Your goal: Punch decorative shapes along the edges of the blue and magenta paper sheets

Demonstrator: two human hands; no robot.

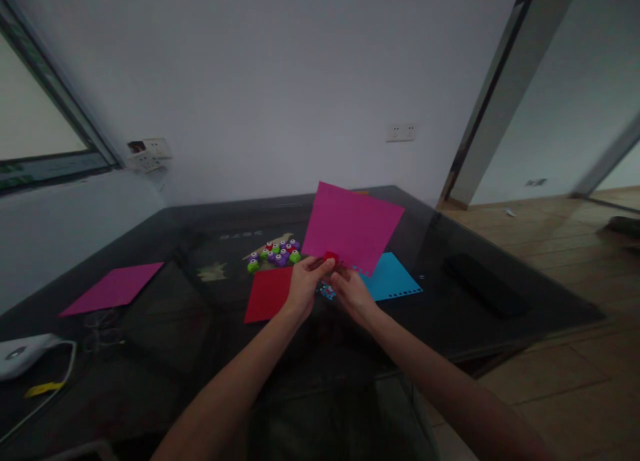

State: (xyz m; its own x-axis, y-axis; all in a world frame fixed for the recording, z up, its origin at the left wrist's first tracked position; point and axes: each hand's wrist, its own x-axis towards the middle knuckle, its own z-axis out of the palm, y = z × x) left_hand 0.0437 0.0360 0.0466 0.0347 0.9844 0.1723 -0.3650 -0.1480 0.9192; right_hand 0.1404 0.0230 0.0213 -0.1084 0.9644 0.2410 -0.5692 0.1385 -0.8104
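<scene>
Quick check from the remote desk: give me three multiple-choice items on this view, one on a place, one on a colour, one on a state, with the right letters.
1. Where does the cluster of small punches lie?
A. on the floor
B. on the table, left of the raised sheet
C. on the blue sheet

2. What colour is the sheet held up by both hands?
A. magenta
B. yellow
C. white

3. How is the red sheet?
A. lying flat on the table
B. rolled up
C. held in the air

Answers: 1 B, it sits on the dark table beyond the left hand. 2 A, plainly magenta. 3 A, it lies flat beside the left hand; the right hand pinches the raised sheet.
</scene>
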